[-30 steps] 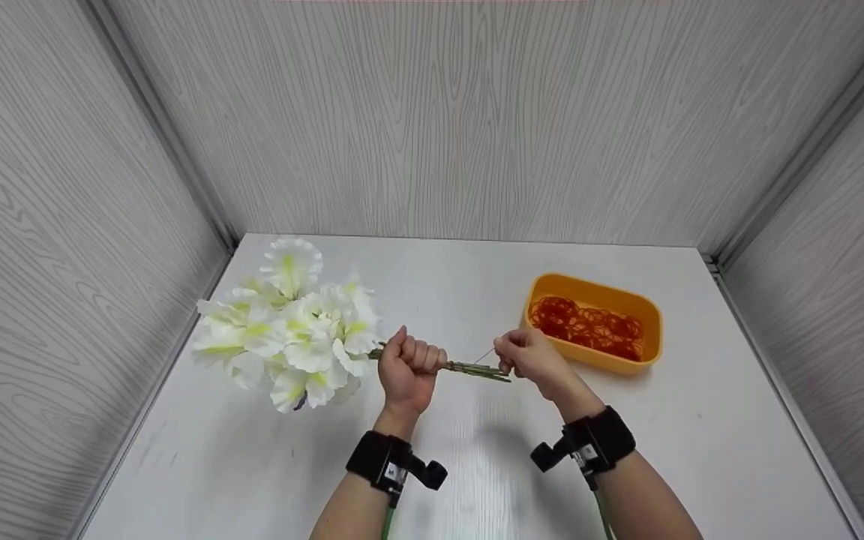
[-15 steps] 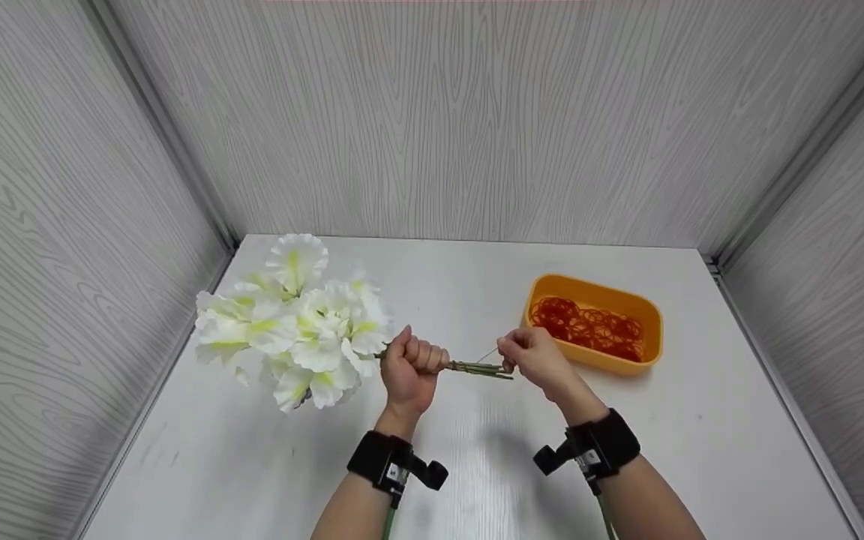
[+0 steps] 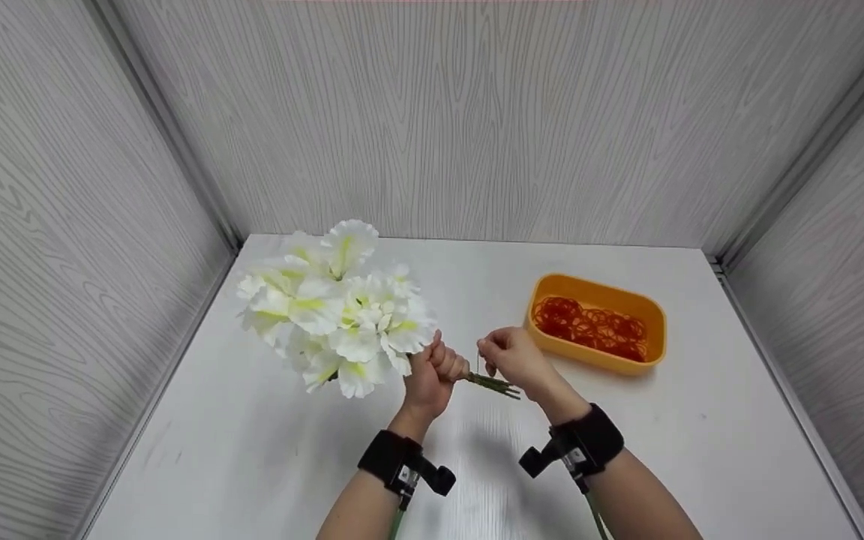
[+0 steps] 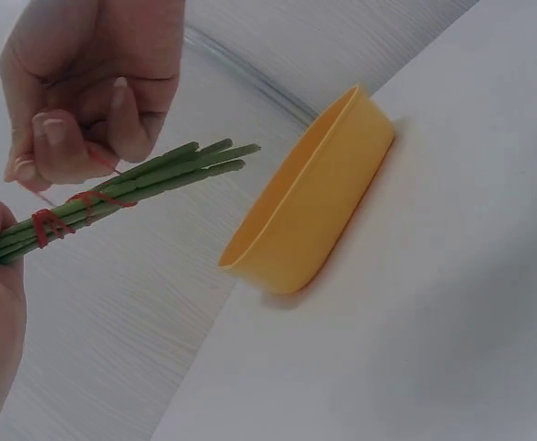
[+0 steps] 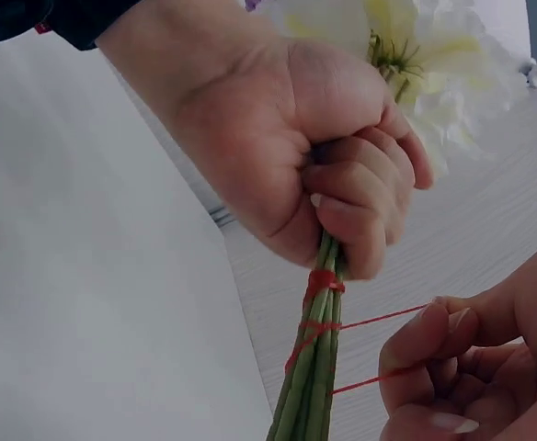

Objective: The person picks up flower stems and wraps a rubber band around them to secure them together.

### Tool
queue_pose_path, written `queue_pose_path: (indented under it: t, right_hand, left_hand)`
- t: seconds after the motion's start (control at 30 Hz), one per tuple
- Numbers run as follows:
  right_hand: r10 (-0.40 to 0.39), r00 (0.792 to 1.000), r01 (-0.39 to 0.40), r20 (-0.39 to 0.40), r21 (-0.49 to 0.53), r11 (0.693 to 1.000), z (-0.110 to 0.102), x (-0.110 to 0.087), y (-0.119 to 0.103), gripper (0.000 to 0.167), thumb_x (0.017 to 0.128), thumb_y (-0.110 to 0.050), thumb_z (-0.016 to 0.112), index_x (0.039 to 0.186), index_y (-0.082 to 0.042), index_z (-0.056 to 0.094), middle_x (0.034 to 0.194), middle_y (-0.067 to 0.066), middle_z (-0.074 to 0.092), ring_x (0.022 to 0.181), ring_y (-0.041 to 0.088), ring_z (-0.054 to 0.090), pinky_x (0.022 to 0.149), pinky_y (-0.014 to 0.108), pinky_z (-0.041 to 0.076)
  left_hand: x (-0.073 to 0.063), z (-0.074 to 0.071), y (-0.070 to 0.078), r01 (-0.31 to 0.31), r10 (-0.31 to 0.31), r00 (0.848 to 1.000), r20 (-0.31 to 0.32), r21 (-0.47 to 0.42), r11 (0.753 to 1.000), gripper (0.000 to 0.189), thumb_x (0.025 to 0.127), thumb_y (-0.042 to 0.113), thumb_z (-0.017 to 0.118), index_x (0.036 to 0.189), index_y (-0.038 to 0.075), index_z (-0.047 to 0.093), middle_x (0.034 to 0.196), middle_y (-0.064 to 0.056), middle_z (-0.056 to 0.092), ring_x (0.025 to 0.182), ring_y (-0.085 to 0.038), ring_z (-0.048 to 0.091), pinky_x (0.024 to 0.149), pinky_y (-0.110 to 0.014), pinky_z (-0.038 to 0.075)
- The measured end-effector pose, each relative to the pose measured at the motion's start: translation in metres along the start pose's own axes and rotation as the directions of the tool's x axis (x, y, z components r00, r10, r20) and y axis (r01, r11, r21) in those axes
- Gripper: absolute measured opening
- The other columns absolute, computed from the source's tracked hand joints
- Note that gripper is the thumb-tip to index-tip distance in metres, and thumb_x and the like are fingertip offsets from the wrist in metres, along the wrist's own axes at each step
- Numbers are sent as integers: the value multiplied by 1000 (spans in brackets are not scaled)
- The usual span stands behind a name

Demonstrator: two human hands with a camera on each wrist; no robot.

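Note:
My left hand (image 3: 430,381) grips a bunch of white artificial flowers (image 3: 361,322) by its green stems (image 3: 493,385). The blooms spread out to the left of that fist, and the stem ends stick out to the right. In the right wrist view, a red rubber band (image 5: 383,319) runs in two taut strands from the stems to my right hand (image 3: 518,365), whose fingertips pinch it. Red loops (image 4: 52,226) wrap tightly round the stems close to the left fist, with another crossing further along, as the left wrist view shows.
A yellow-orange box (image 3: 598,355) with a heap of red rubber bands (image 3: 589,328) in it stands on the white table (image 3: 709,450), right of and behind my right hand. Grey wood-grain panels (image 3: 432,120) enclose the table at the back and both sides.
The bouquet and my left hand have shifted right, and the stem ends now tilt down more. My right hand has moved slightly left, still pulling the band away from the stems.

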State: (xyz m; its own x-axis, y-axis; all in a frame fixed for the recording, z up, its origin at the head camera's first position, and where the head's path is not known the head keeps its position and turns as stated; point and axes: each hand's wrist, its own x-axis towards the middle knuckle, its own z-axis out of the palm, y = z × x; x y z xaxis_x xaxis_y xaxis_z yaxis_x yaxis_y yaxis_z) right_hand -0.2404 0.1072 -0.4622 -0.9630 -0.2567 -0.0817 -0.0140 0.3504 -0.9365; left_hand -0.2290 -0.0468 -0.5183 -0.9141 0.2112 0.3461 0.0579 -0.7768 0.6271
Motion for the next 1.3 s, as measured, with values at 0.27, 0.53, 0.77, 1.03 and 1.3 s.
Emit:
queue_pose_path:
  t: [0.27, 0.53, 0.77, 1.03, 1.3]
  right_hand:
    - [9, 1000, -9, -8, 19, 1000, 3, 4, -9, 30, 100, -4, 51, 71, 2, 55, 60, 4, 46, 56, 17, 47, 55, 27, 39]
    - [-22, 999, 23, 23, -47, 999, -3, 0, -13, 29, 101, -5, 49, 75, 3, 58, 68, 13, 56, 65, 21, 52, 61, 29, 40]
    - [-106, 993, 117, 57, -252, 961, -10, -8, -10, 21, 98, -16, 59, 83, -3, 65, 74, 2, 55, 67, 16, 44, 58, 30, 35]
    - [-202, 978, 207, 44, -278, 938, 8, -21, 2, 14, 101, -9, 54, 90, -4, 62, 75, 0, 52, 64, 14, 43, 58, 30, 36]
    - [-290, 957, 290, -16, 78, 954, 38, -30, 40, 13, 99, -7, 58, 112, -4, 56, 105, 8, 56, 86, 19, 53, 66, 26, 43]
  left_hand:
    - [1, 6, -15, 30, -32, 996, 84, 30, 999, 49, 108, 21, 27, 60, 12, 18, 55, 1, 14, 48, -13, 13, 53, -31, 14]
    - [2, -3, -12, -55, 52, 997, -53, -53, 997, 46, 106, 13, 19, 60, 13, 17, 57, 1, 13, 51, -14, 15, 57, -30, 19]
    - [4, -13, -2, -157, 133, 970, -202, -103, 982, 46, 107, 15, 21, 61, 13, 19, 58, 2, 16, 48, -13, 26, 58, -30, 32]
    - [10, -11, 1, -284, 183, 908, -378, -230, 931, 42, 106, 13, 18, 64, 12, 15, 59, 0, 13, 53, -16, 16, 58, -29, 23]
    - [17, -3, 15, -402, 117, 829, -547, -438, 804, 41, 104, 13, 24, 65, 13, 13, 60, 1, 11, 51, -15, 17, 57, -27, 21]
